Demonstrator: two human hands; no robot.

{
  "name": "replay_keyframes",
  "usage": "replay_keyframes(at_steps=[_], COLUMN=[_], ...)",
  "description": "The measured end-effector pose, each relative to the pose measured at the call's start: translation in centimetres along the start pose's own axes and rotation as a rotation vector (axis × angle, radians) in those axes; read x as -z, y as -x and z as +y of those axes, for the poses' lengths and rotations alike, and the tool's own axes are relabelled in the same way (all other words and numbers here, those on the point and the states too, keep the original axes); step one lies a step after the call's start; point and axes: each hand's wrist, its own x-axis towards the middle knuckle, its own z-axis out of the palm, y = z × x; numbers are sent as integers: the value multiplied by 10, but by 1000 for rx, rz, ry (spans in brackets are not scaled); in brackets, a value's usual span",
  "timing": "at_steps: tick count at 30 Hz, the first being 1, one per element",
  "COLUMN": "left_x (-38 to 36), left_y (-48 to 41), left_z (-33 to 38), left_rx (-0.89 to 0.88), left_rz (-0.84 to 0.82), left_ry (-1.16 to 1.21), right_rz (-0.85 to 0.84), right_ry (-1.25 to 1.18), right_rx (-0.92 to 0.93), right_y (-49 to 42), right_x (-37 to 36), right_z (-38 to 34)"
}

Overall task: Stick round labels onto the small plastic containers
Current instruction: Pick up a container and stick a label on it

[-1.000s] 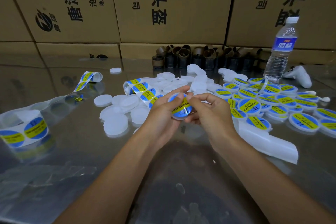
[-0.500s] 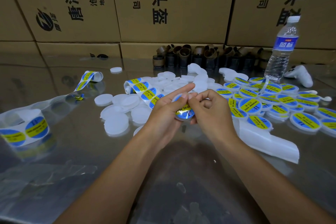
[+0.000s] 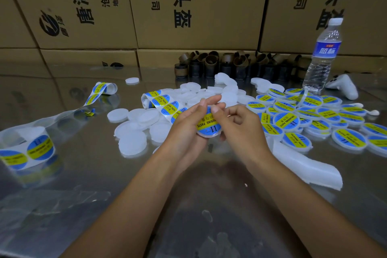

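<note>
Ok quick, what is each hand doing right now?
Left hand: holding the labelled container.
Right hand: pinching the same container, thumb on its label.

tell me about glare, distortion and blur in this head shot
Head view: the glossy table mirrors the cardboard boxes and shows soft glare patches; the wide lens bows the box edges and tilts the water bottle; the labelled container prints legibly, with little motion blur.
</note>
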Motion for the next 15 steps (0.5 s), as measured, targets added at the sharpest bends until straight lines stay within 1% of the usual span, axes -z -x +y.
replay_keyframes(at_steps=[3,6,9,12,15], left_x=[1,1,2,5,6], left_y=[0,-1,0,1,1], left_z=[1,1,-1,-5,-5], left_rx=[0,-8,-9,2,-15], left_rz=[9,18,50,93,126], left_ry=[39,25,-130,-267,-323], right_rz=[-116,-158,-84,3,13], right_ry=[-200,-239,-267,-244,-203], right_rx=[-42,-27,-5,25,48], right_y=[0,1,-1,-4,-4], right_x=[4,4,3,5,5], right_z=[-5,-6,-5,-4,-2])
